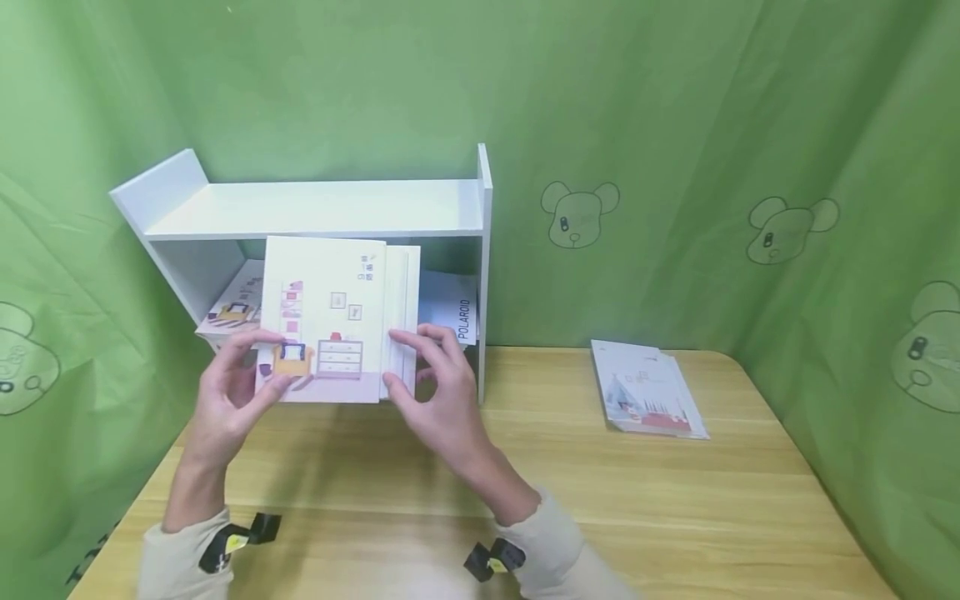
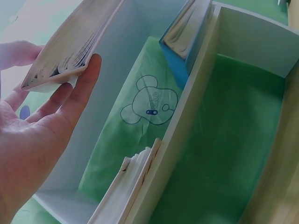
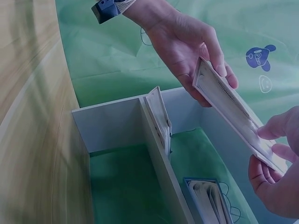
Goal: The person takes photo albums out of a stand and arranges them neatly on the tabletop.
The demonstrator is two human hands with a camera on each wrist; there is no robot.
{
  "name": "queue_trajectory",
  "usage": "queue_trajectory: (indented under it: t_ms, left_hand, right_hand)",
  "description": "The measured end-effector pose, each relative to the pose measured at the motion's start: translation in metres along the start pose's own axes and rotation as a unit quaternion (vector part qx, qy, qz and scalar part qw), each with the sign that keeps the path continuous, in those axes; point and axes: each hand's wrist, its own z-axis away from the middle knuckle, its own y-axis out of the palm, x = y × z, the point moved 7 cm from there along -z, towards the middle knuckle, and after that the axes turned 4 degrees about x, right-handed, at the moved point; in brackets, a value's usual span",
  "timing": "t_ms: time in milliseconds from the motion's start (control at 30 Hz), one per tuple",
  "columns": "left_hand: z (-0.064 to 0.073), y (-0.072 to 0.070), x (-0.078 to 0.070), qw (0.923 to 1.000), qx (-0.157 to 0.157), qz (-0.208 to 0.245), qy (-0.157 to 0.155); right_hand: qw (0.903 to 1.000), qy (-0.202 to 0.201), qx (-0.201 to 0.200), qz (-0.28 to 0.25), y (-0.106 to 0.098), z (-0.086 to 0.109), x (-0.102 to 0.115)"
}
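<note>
Both hands hold up a white photo album [image 1: 322,317] whose cover shows an orange armchair and a chest of drawers. My left hand [image 1: 232,383] pinches its lower left corner between thumb and fingers. At the right edge my right hand [image 1: 442,383] grips it, its thumb and forefinger over a pale lined strip [image 1: 401,325] beside the cover. Fanned page edges show in the left wrist view. Behind the album, in the lower compartment of the white shelf [image 1: 315,206], lie a similar white album [image 1: 236,308] at left and a blue POLAROID album [image 1: 450,308] at right, both partly hidden.
A small pile of albums with a tent picture [image 1: 645,400] lies on the right side of the wooden table [image 1: 585,508]. Green curtain [image 1: 660,108] with bear prints hangs behind and on both sides. The shelf's upper board has raised side panels [image 1: 486,175].
</note>
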Motion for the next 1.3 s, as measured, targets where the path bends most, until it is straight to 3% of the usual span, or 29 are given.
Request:
queue_trajectory:
  t_ms: [400,733,1133,1300]
  left_hand:
    - [-0.004,0.016,0.009,0.9999,0.009,-0.003,-0.013]
    - [-0.007,0.026,0.011,0.9999,0.009,0.003,-0.005]
    - [-0.002,0.037,0.021,0.9992,-0.007,-0.003,-0.04]
    - [-0.001,0.044,0.022,0.9997,0.003,0.009,-0.024]
  right_hand:
    - [0.9999,0.009,-0.005,0.0,-0.016,0.006,-0.006]
    - [0.9999,0.007,-0.008,0.011,-0.027,0.007,-0.006]
    - [0.9997,0.019,-0.004,0.014,-0.038,0.015,-0.011]
    - [0.9995,0.028,-0.003,0.012,-0.043,0.02,-0.014]
